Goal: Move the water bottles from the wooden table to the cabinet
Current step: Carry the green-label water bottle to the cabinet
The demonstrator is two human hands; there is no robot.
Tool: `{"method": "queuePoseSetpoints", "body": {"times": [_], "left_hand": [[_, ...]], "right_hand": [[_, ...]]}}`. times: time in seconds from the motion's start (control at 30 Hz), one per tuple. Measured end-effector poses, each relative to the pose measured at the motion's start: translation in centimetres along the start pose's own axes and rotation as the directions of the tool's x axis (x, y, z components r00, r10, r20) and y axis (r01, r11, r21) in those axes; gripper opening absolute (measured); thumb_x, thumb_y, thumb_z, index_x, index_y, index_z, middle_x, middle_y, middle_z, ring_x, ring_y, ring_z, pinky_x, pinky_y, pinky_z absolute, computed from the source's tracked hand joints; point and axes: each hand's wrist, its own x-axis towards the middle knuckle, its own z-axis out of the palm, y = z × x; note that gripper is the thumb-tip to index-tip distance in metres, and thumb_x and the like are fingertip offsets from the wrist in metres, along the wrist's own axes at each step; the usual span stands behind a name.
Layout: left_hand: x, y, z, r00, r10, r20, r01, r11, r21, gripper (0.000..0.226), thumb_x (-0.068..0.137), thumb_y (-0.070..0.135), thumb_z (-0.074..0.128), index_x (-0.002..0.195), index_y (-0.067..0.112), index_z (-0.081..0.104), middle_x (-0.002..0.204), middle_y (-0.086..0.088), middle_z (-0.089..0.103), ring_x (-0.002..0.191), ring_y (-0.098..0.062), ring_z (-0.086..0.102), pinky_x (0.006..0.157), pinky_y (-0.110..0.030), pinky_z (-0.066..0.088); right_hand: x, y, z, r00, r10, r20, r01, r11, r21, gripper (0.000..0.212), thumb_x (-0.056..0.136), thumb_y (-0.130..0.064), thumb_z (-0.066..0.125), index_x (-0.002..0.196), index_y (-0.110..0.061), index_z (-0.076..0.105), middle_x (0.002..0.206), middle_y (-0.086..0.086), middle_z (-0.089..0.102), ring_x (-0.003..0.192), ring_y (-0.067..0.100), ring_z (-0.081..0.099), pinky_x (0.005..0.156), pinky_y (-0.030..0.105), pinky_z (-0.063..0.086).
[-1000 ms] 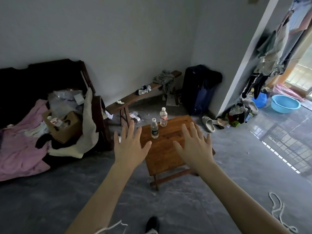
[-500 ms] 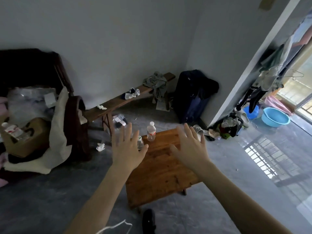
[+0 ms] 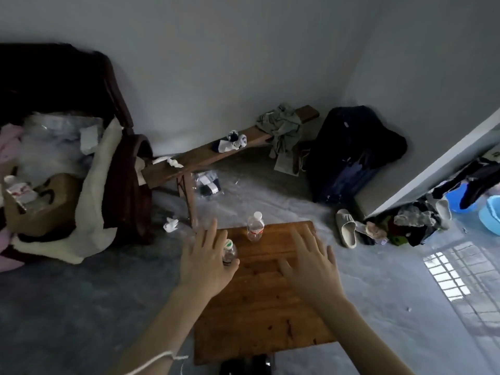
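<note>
While both hands [image 3: 259, 261] hover spread, the left hand [image 3: 205, 262] screens one bottle [image 3: 229, 251].

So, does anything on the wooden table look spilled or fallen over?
No. Both water bottles stand upright with caps on: the red-label bottle near the wooden table's far edge, the green-cap bottle partly behind the left hand. No spill shows.

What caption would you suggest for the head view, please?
Open left hand and right hand reach toward two water bottles on the wooden table.
</note>
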Motion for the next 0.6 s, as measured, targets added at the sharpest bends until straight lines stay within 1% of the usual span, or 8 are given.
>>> {"method": "queuePoseSetpoints", "body": {"times": [0.1, 0.23, 0.3, 0.4, 0.5, 0.6], "left_hand": [[2.6, 0.2, 2.4, 0.997, -0.065, 0.028, 0.066, 0.997, -0.026, 0.081, 0.095, 0.069, 0.032, 0.16, 0.025, 0.012, 0.169, -0.006, -0.014, 0.156, -0.03, -0.006, 0.125, -0.053, 0.004], [5.2, 0.2, 6.4, 0.975, -0.17, 0.14, 0.18, 0.981, -0.065, 0.085, 0.094, 0.071, 0.036, 0.16, 0.027, 0.005, 0.169, -0.005, -0.014, 0.156, -0.028, -0.008, 0.124, -0.052, 0.002], [6.2, 0.2, 8.3, 0.962, -0.206, 0.18, 0.224, 0.971, -0.085, 0.085, 0.094, 0.07, 0.039, 0.16, 0.028, 0.005, 0.169, -0.004, -0.015, 0.156, -0.028, -0.008, 0.124, -0.051, 0.003], [6.9, 0.3, 11.4, 0.936, -0.258, 0.238, 0.294, 0.948, -0.126, 0.084, 0.093, 0.068, 0.042, 0.159, 0.029, 0.007, 0.169, -0.001, -0.013, 0.156, -0.029, -0.005, 0.124, -0.051, 0.01], [7.8, 0.4, 15.0, 0.913, -0.262, 0.314, 0.315, 0.939, -0.134, 0.087, 0.093, 0.068, 0.042, 0.16, 0.027, 0.005, 0.168, 0.0, -0.014, 0.156, -0.03, -0.007, 0.125, -0.053, 0.008], [9.2, -0.3, 18.5, 0.902, -0.248, 0.353, 0.316, 0.936, -0.153, 0.088, 0.093, 0.068, 0.044, 0.16, 0.026, 0.004, 0.169, 0.0, -0.014, 0.156, -0.027, -0.009, 0.125, -0.052, 0.004]], "right_hand": [[3.2, 1.6, 2.5, 0.997, -0.006, 0.078, 0.005, 1.0, 0.012, 0.075, 0.093, -0.057, 0.043, 0.157, -0.031, 0.013, 0.168, -0.003, 0.006, 0.154, 0.019, 0.004, 0.124, 0.048, 0.006], [7.3, 3.0, 6.4, 0.983, -0.052, 0.175, 0.053, 0.999, 0.0, 0.076, 0.094, -0.061, 0.042, 0.157, -0.032, 0.011, 0.168, -0.005, 0.001, 0.154, 0.018, 0.004, 0.122, 0.045, 0.004], [9.1, 3.5, 8.4, 0.973, -0.089, 0.213, 0.088, 0.996, 0.011, 0.074, 0.095, -0.059, 0.042, 0.157, -0.032, 0.012, 0.168, -0.004, 0.002, 0.154, 0.019, 0.005, 0.122, 0.044, 0.006], [11.1, 4.5, 11.8, 0.956, -0.133, 0.263, 0.135, 0.991, 0.01, 0.071, 0.096, -0.053, 0.042, 0.156, -0.03, 0.014, 0.168, -0.002, 0.005, 0.154, 0.019, 0.007, 0.123, 0.043, 0.008], [12.2, 5.4, 15.5, 0.939, -0.141, 0.314, 0.137, 0.99, 0.035, 0.071, 0.096, -0.052, 0.041, 0.157, -0.031, 0.011, 0.168, -0.003, 0.003, 0.154, 0.017, 0.006, 0.124, 0.042, 0.009], [13.1, 6.0, 19.1, 0.927, -0.136, 0.349, 0.13, 0.991, 0.04, 0.071, 0.097, -0.054, 0.041, 0.157, -0.031, 0.012, 0.167, -0.004, 0.006, 0.154, 0.016, 0.009, 0.124, 0.043, 0.011]]}}
